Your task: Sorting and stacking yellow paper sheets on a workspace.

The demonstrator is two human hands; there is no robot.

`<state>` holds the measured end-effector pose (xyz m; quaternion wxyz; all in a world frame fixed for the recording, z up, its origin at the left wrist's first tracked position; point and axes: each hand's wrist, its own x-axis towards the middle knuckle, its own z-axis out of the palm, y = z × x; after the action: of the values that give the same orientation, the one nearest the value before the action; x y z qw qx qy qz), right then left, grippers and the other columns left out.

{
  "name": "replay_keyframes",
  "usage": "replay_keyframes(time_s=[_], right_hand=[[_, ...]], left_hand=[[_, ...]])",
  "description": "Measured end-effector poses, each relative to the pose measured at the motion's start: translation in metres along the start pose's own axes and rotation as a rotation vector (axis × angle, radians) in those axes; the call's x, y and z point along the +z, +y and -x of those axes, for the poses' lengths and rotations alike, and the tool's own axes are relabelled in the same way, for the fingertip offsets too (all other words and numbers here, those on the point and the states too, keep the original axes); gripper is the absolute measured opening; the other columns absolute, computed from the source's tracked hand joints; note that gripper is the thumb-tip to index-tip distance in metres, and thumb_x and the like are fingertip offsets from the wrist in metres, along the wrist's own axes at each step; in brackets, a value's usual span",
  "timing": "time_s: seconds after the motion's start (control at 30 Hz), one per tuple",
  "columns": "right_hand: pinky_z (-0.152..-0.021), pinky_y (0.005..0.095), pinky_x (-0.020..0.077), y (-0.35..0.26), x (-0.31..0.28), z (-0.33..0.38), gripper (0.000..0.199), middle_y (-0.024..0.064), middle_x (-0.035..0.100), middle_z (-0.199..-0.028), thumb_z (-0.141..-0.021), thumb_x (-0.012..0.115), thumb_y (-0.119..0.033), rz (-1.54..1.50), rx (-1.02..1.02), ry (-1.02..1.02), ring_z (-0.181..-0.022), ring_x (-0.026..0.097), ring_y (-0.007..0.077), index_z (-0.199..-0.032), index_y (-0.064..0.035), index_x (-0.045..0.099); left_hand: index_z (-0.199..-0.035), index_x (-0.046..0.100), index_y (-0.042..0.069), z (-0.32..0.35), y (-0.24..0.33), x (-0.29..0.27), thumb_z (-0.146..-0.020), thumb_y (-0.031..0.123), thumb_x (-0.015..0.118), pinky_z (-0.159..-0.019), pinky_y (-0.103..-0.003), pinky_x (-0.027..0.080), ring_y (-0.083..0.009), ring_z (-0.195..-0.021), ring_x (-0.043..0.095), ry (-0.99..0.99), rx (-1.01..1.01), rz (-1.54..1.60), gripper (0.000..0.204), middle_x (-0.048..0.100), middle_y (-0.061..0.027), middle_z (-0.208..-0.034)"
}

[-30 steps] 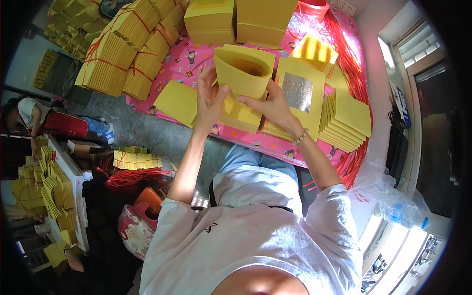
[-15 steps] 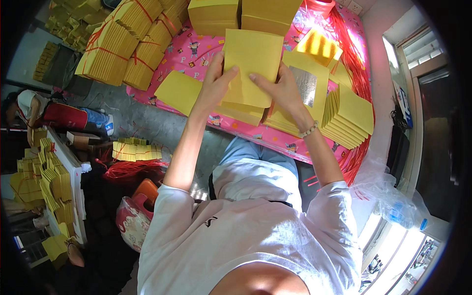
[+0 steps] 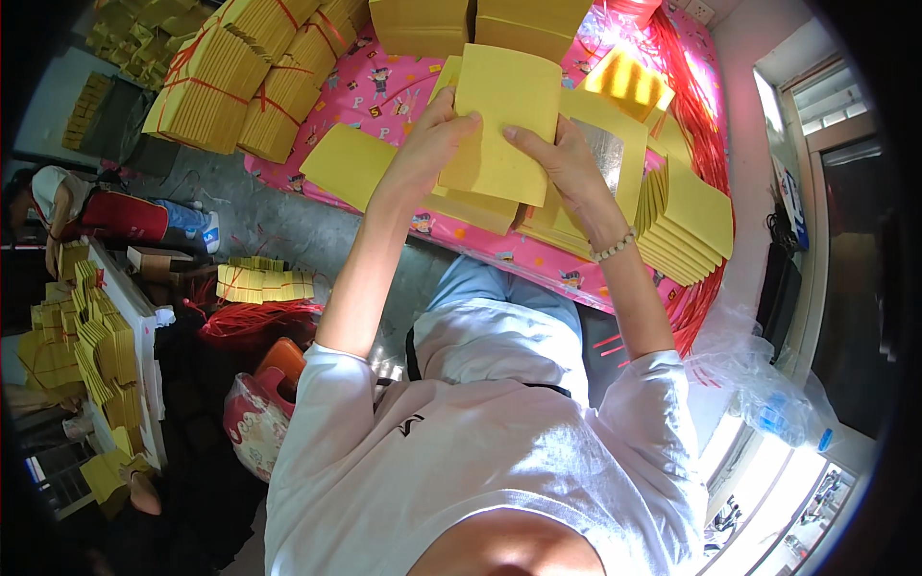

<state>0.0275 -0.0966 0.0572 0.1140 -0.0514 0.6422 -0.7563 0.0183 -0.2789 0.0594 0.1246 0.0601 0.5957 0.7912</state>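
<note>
Between my two hands is a stack of yellow paper sheets [image 3: 507,115], held upright and slightly tilted over the table edge. My left hand [image 3: 429,152] grips its left edge, thumb on the front face. On the opposite edge my right hand [image 3: 569,171] is closed, its thumb lying across the front. The fingers behind the stack are hidden. Below it lies more yellow paper [image 3: 475,208]. Beside my right hand a shiny silver patch [image 3: 607,154] shows on a yellow sheet, and a fanned pile of yellow paper [image 3: 684,223] sits to its right.
A pink patterned cloth [image 3: 384,101] covers the table. Red-tied yellow bundles [image 3: 206,91] stand at its left, tall stacks [image 3: 423,27] at the back, red cords [image 3: 687,125] along the right. At far left a person [image 3: 67,206] bends near a white table [image 3: 144,384] with yellow bundles.
The held stack has moved slightly right and up, with both hands along with it. Another yellow edge now shows behind its left side.
</note>
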Motion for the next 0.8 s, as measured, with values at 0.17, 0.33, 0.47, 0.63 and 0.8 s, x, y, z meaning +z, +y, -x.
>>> replay_keyframes(time_s=[0.17,0.33,0.47,0.63,0.8], right_hand=[[-0.083,0.028,0.0517,0.0051,-0.0046,-0.0013,0.046,0.0122,0.064,-0.111,-0.082,0.073,-0.017,-0.016,-0.004,0.007,-0.097,0.063,0.0164,-0.119,0.0045,0.055],[-0.086,0.0286,0.0503,0.0044,-0.0031,0.0002,0.048,0.0117,0.063,-0.114,-0.083,0.072,-0.016,0.025,-0.058,-0.017,-0.101,0.062,0.0165,-0.122,0.0037,0.052],[-0.088,0.0288,0.0496,0.0012,-0.0022,0.0021,0.05,0.0114,0.062,-0.115,-0.083,0.072,-0.016,0.073,-0.072,-0.016,-0.103,0.061,0.0165,-0.124,0.003,0.05],[-0.089,0.0291,0.0494,0.0019,-0.0039,0.0008,0.051,0.0112,0.061,-0.115,-0.083,0.072,-0.015,0.097,-0.076,-0.035,-0.104,0.06,0.0161,-0.124,0.0021,0.049],[-0.089,0.0292,0.0493,0.0023,-0.004,0.0014,0.051,0.0098,0.061,-0.116,-0.083,0.072,-0.015,0.12,-0.107,-0.037,-0.105,0.059,0.0153,-0.125,0.0012,0.049]], left_hand=[[-0.132,0.042,0.002,0.0018,-0.0007,0.0041,-0.091,0.005,0.048,-0.094,-0.029,0.043,-0.0153,-0.112,0.054,-0.01,0.041,0.04,0.041,0.057,-0.0089,-0.122],[-0.131,0.044,0.002,0.0045,0.0026,0.0035,-0.091,0.005,0.048,-0.093,-0.029,0.043,-0.0141,-0.111,0.055,-0.023,0.023,0.043,0.04,0.058,-0.0075,-0.12],[-0.129,0.046,0.002,0.0067,0.0036,0.0025,-0.091,0.006,0.049,-0.093,-0.029,0.043,-0.0136,-0.11,0.055,-0.007,0.016,0.003,0.038,0.058,-0.007,-0.121],[-0.128,0.048,0.002,0.0076,0.0039,0.0024,-0.091,0.007,0.05,-0.092,-0.029,0.043,-0.0129,-0.109,0.056,-0.011,0.034,-0.009,0.037,0.059,-0.0064,-0.12],[-0.127,0.048,0.001,0.0091,0.0021,0.0063,-0.093,0.006,0.049,-0.089,-0.027,0.045,-0.0112,-0.107,0.056,0.016,0.056,0.017,0.034,0.06,-0.0068,-0.117]])
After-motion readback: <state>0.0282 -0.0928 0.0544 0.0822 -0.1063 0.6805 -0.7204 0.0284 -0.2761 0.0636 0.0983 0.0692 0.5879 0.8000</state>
